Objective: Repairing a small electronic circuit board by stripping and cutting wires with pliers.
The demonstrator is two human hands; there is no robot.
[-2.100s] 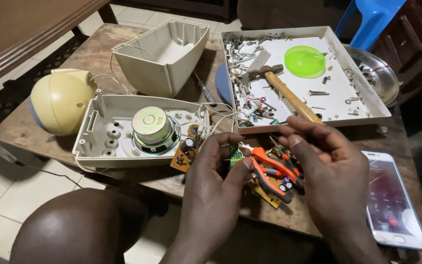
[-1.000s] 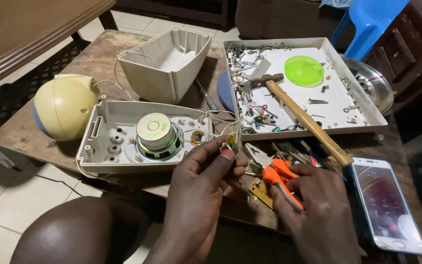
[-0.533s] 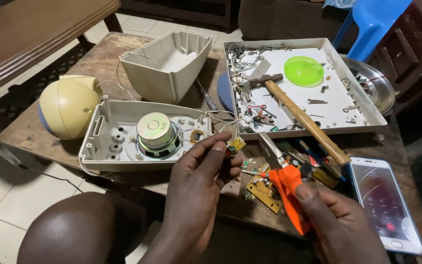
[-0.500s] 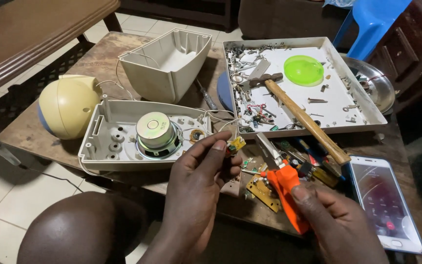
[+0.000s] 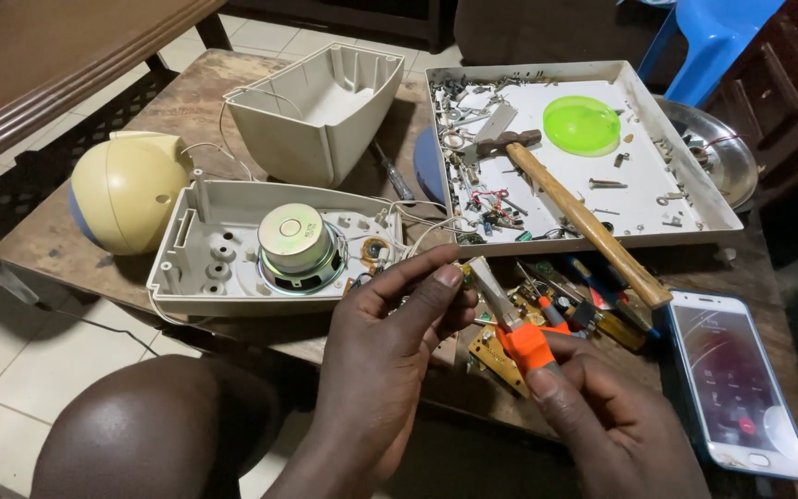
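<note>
Pliers [image 5: 510,323] now raised in right hand [image 5: 602,416], tips brought to the small part [image 5: 465,273] pinched by left hand [image 5: 390,360] — cutting likely.

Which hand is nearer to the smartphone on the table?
Right. The right hand, holding the orange-handled pliers, lies just left of the smartphone; the left hand is farther left, beyond the pliers.

1 wooden-handled hammer [image 5: 576,214] | 1 round green plastic lid [image 5: 581,125] | 1 blue-cased smartphone [image 5: 736,381] | 2 grey plastic housing shells [image 5: 320,97] | 1 round silver speaker [image 5: 295,242]
</note>
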